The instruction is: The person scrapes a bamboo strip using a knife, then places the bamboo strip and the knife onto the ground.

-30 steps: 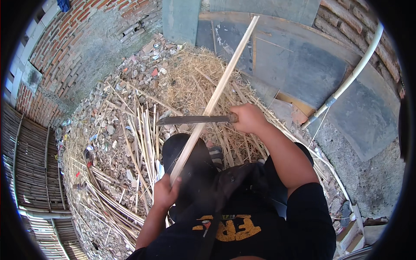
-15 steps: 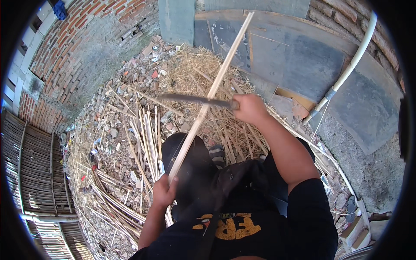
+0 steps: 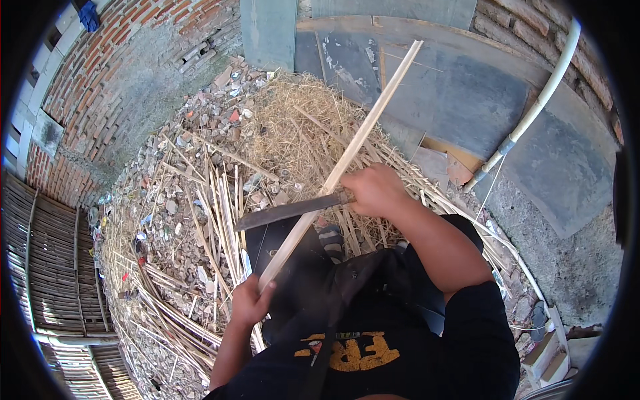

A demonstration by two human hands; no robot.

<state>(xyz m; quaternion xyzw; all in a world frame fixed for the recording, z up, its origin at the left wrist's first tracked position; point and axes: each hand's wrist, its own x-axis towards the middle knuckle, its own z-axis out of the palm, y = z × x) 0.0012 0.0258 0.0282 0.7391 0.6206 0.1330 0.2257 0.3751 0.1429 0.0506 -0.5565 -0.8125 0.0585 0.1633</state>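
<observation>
Gripping knife (image 3: 283, 213) w/ R hand (image 3: 377, 191); L hand (image 3: 251, 301) closed rnd pale strip (image 3: 369, 125).

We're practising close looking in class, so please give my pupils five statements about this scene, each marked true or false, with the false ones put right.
1. The right hand holds a knife by its handle. True.
2. The left hand holds a hammer. False: it grips the lower end of a long pale strip.
3. In the picture, the knife crosses the strip. True.
4. The knife's tip points to the person's right. False: it points left.
5. Dry straw lies on the ground beyond the knife. True.
</observation>
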